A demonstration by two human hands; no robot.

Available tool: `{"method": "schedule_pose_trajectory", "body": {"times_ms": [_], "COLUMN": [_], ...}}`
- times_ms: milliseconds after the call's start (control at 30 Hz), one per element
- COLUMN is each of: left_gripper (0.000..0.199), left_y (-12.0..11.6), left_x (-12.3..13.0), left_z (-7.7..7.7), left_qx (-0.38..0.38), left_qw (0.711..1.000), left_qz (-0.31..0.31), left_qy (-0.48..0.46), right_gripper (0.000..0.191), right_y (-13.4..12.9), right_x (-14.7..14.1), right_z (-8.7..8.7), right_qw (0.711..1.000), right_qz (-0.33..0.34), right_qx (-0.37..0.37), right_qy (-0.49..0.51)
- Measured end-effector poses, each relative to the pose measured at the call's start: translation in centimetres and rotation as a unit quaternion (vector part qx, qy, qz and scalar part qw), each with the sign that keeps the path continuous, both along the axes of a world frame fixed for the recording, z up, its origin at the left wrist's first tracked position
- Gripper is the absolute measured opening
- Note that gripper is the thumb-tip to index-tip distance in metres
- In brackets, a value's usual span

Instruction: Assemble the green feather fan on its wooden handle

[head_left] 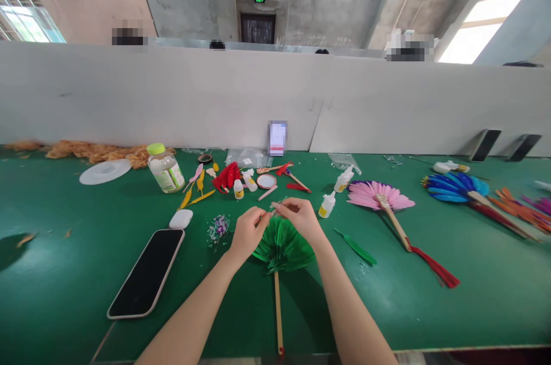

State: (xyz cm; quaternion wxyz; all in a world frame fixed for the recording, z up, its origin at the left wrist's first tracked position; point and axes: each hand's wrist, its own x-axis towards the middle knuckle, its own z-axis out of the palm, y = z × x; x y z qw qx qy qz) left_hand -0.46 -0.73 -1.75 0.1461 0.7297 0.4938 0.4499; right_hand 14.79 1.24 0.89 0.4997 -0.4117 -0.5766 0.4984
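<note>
My left hand (250, 229) and my right hand (300, 217) meet above the top of a green feather fan (279, 253). Fingers of both hands are pinched together around something small and thin that I cannot make out. The fan lies on the green table with its wooden handle (278, 313) pointing toward me. A pile of small purple, white and teal bits (218, 229) sits left of my left hand. Right of the fan lies a loose green feather (357, 248). Two small white glue bottles (327, 205) stand beyond my right hand.
A large phone (147, 273) and a white earbud case (181, 218) lie at left, before a green-lidded jar (165, 169). Red feathers (227, 177) and more small bottles are beyond my hands. Pink (381, 195) and blue (454, 187) feather fans lie right. A white partition (172, 98) stands behind.
</note>
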Motion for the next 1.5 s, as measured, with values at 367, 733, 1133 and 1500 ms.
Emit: {"method": "schedule_pose_trajectory", "body": {"times_ms": [367,733,1133,1500], "left_gripper": [0.027,0.024,0.021,0.023], "left_y": [-0.2,0.1,-0.3,-0.3], "left_x": [0.0,-0.5,-0.2,-0.3], "left_z": [0.2,0.1,0.3,0.4], "left_qx": [0.029,0.075,0.142,0.147], "left_qw": [0.999,0.995,0.987,0.987], "left_qz": [-0.017,-0.001,0.013,0.057], "left_qy": [0.005,0.065,0.069,-0.015], "right_gripper": [0.028,0.024,0.018,0.023], "right_y": [-0.1,-0.2,-0.8,-0.9], "right_x": [0.4,0.7,0.6,3.1], "right_z": [0.2,0.3,1.1,2.4], "right_qw": [0.999,0.998,0.959,0.982], "right_qz": [0.008,0.036,0.135,0.041], "right_qx": [0.017,-0.051,-0.193,-0.079], "right_qy": [-0.034,0.02,0.16,0.169]}}
